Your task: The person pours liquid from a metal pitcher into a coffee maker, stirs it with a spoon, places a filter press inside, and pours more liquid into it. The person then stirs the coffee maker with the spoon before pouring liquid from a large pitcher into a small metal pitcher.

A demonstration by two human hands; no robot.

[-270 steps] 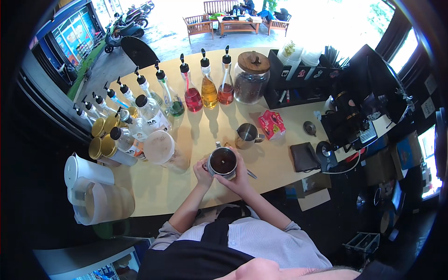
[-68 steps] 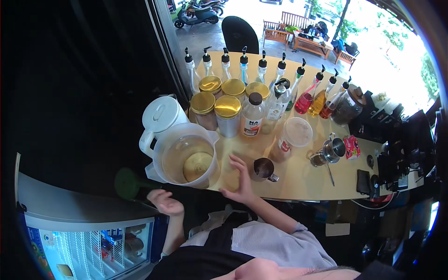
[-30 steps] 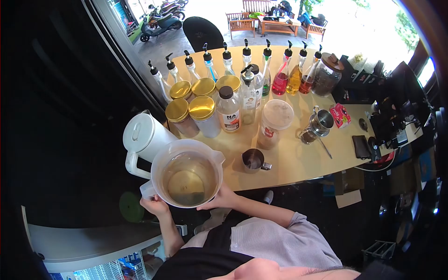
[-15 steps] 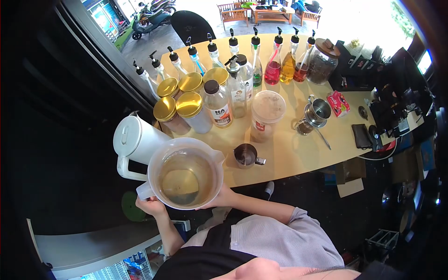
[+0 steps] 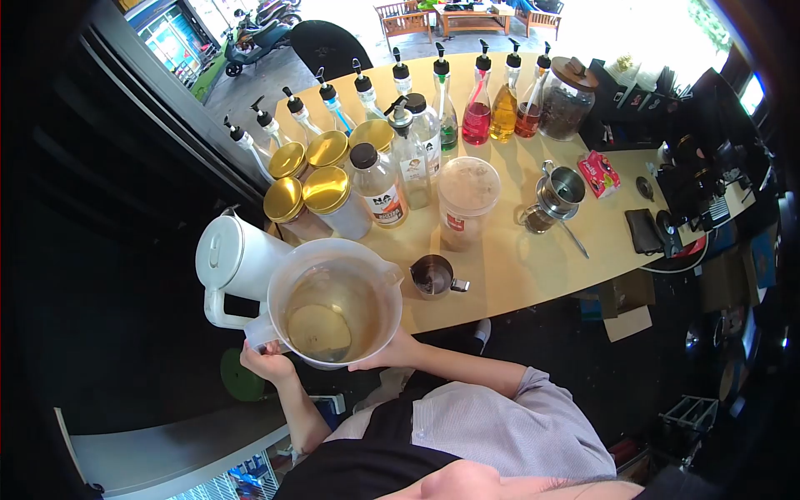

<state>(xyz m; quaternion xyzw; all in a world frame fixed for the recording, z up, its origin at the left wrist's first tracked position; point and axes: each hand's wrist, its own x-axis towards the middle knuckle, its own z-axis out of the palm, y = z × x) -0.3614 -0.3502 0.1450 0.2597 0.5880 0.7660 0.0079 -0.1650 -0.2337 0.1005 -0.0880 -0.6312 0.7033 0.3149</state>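
A large translucent plastic pitcher (image 5: 379,312) is held near my body at the table's left front edge, its open top facing up at me. My left hand (image 5: 267,362) is closed around the handle on its left side. Against the lower right of the pitcher's wall, my right hand (image 5: 398,350) supports it, with its fingers mostly hidden behind the plastic. The pitcher's inside looks brownish, with a pale round patch at the bottom. Just beyond it stands a white electric kettle (image 5: 223,254), partly overlapped by the pitcher. A small metal jug (image 5: 433,275) sits to the right.
Gold-lidded jars (image 5: 326,190), a brown-capped bottle (image 5: 382,196) and a lidded plastic tub (image 5: 468,192) stand behind on the table (image 5: 517,275). Several pump-top syrup bottles (image 5: 477,117) line the far edge. Rightward are a metal drip filter (image 5: 560,190) and a glass jar (image 5: 568,104).
The view has shifted slightly, so the tabletop things appear a little further left and up. The pitcher sits slightly further right relative to the table, both hands still on it.
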